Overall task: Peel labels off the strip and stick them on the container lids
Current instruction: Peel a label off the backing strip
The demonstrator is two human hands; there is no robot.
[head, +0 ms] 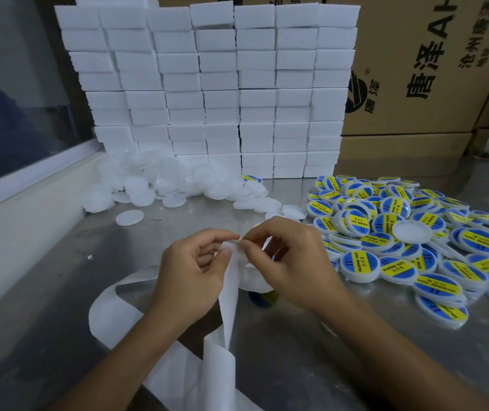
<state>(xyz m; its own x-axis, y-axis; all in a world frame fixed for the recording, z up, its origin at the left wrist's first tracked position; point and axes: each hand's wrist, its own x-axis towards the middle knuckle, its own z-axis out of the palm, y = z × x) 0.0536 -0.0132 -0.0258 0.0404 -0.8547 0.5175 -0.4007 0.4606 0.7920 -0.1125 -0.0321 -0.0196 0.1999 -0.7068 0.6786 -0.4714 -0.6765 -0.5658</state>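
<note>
Hands, left point(195, 262) and right point(287, 256), both pinching white strip point(228, 292), perhaps hiding a label; labelled lids point(409, 247) beside.

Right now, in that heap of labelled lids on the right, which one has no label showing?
The plain white lid lying on top of the labelled heap, near its middle. Every lid around it shows a blue and yellow label; this one shows only bare white plastic.

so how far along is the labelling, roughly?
Done: a big pile of labelled lids lies on the right. In hand: left hand and right hand both pinch the strip at its top, picking at a label. Left: a heap of blank lids by the foam blocks. Roughly midway.
</note>
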